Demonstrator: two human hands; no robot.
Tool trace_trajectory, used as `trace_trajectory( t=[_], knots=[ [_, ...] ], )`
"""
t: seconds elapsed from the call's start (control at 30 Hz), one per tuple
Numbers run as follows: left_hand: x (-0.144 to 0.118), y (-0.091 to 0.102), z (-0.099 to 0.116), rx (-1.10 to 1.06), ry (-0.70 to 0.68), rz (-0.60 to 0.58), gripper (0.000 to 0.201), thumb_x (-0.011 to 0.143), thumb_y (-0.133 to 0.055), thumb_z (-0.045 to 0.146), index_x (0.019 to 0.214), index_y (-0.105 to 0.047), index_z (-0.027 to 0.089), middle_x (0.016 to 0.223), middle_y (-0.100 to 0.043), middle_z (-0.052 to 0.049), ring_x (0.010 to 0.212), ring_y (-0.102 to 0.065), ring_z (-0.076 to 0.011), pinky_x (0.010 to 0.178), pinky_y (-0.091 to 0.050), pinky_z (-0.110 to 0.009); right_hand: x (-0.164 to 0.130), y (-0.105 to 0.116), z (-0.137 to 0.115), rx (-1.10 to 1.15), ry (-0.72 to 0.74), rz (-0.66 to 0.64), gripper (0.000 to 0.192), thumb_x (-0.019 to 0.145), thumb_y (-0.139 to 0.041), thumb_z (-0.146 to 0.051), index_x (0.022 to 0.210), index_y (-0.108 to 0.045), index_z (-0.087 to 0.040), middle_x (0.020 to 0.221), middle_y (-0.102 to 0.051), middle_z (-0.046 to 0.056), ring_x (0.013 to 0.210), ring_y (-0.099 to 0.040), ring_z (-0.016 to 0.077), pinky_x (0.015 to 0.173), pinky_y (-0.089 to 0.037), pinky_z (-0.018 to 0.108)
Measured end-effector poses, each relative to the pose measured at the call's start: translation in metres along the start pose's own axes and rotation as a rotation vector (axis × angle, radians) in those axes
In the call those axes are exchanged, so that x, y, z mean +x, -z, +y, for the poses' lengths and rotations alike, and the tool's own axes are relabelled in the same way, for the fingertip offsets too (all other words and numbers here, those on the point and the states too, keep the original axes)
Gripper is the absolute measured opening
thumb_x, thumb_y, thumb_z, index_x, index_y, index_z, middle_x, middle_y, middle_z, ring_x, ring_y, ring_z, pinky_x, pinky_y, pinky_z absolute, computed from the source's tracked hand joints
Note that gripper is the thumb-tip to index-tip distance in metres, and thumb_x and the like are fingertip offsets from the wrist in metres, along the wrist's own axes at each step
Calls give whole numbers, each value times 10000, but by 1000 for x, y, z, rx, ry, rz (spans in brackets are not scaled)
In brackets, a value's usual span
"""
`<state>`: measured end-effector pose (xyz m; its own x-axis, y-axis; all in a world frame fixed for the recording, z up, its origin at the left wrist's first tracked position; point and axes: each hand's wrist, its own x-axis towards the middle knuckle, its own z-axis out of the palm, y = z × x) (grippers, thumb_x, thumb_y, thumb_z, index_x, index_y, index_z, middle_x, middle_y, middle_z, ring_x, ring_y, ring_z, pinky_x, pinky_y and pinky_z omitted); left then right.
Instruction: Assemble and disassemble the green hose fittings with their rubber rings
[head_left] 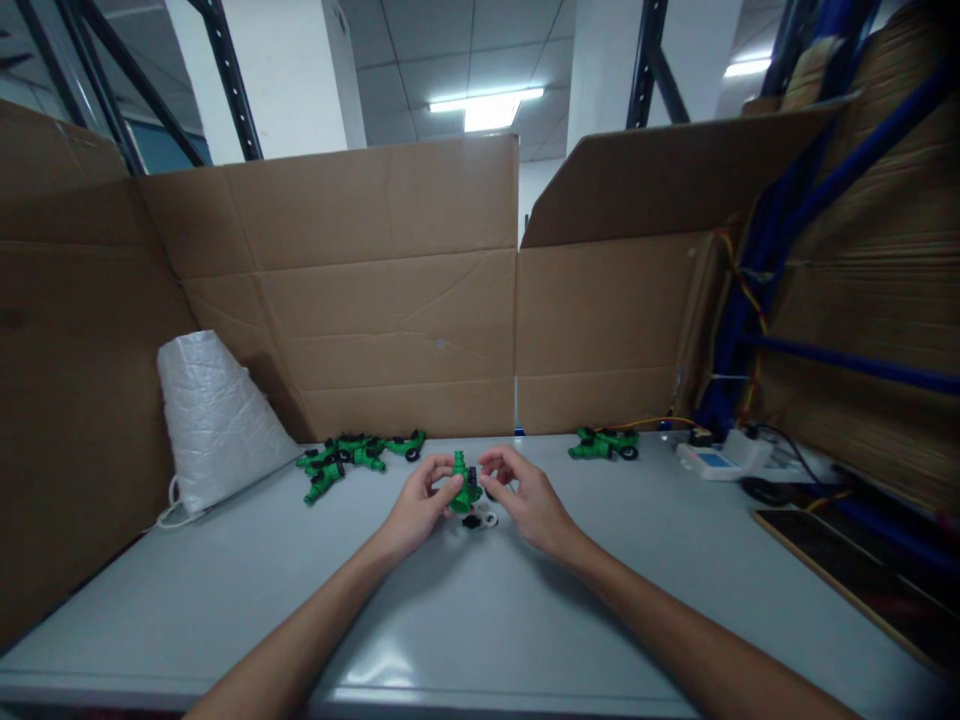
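Two bare forearms are stretched from the near edge across a grey table (480,620), meeting around its middle. A green fitting (463,488) is pinched by the left hand (417,508), thumb and fingertips closed on its left side, so that it is held upright just above the tabletop. The right hand (525,497) is curled close against the fitting's right side, its fingertips drawn together at a small dark part there; whether that part is gripped or only touched cannot be told. Directly under the hands, a black ring (472,521) and a white ring (488,518) are seen lying on the table, side by side.

Further back on the left, a pile of fittings (352,456) of the same green is spread over the table, some with black ends. Beside it, a white sack (212,420) is leaned against the cardboard wall (390,300) by which the table is enclosed at the back and left. Back right, a smaller cluster of fittings (604,443) is set near the wall, and beyond it a white device (718,458) with cables is placed by blue racking (780,230)
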<state>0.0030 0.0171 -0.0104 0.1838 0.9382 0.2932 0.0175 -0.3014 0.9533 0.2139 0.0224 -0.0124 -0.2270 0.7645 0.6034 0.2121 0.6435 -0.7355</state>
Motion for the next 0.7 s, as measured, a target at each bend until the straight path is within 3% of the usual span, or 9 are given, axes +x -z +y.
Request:
trace_trajectory(
  t=[0.23, 0.4, 0.7],
  knots=[
    [-1, -1, 0, 26, -17, 19, 421, 855, -817, 460, 1150, -664, 202, 1107, -676, -83, 863, -663, -186, 496, -488, -190, -1, 1, -1, -42, -4, 0, 177, 969, -607, -289, 1132, -635, -226, 1008, -698, 47, 862, -630, 207, 825, -504, 344],
    [-3, -2, 4, 68, -48, 32, 386, 871, -807, 437, 1131, -651, 199, 1132, -656, -70, 762, -626, -138, 531, -484, -199, -2, 2, -2, -66, 5, 17, 168, 963, -611, -263, 1124, -634, -224, 1010, -694, 47, 870, -636, 204, 841, -503, 343],
    [-6, -3, 7, 138, -84, -21, 385, 905, -761, 476, 1110, -585, 200, 1144, -601, -39, 758, -583, -109, 643, -489, -219, -3, 2, -3, -58, 0, 8, 188, 954, -619, -225, 1140, -639, -223, 1007, -686, 38, 860, -631, 196, 816, -497, 329]
  ],
)
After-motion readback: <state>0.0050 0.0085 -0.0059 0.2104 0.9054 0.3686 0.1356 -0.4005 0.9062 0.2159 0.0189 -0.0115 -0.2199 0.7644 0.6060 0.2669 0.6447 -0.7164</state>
